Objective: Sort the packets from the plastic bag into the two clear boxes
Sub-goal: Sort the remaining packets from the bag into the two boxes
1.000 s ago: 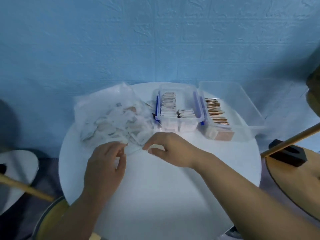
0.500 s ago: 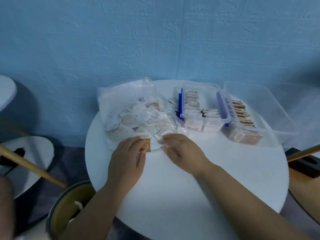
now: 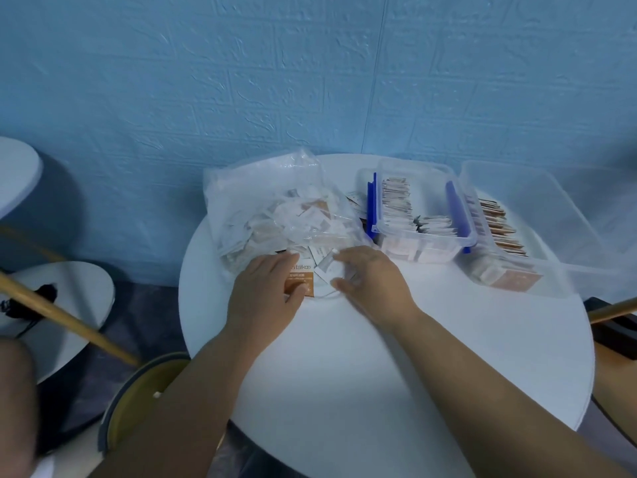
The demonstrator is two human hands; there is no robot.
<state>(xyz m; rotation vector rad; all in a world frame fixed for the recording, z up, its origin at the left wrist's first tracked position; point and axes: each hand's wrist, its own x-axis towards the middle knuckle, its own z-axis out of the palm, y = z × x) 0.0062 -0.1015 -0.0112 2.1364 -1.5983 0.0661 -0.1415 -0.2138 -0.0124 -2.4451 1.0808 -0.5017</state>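
The orange-and-white packet (image 3: 300,278) is showing a white upper band with grey lettering and an orange lower half. It is lying flat on the white round table (image 3: 379,374), just at the near mouth of the plastic bag (image 3: 262,201), which is sagging crumpled and clear over a heap of pale packets. The left hand (image 3: 265,291) is covering the packet's left part, with its fingers lying across the top edge and its thumb curling in at the near edge, so it is gripping the packet between them.

Just right of it, a small white packet (image 3: 324,264) is lying tilted. The right hand (image 3: 372,284) is arching its forefinger and thumb around that spot, but blur is hiding whether it is pinching anything.

The blue-latched clear box (image 3: 422,243) and the second clear box (image 3: 537,215) are standing farther right, each holding rows of upright packets.
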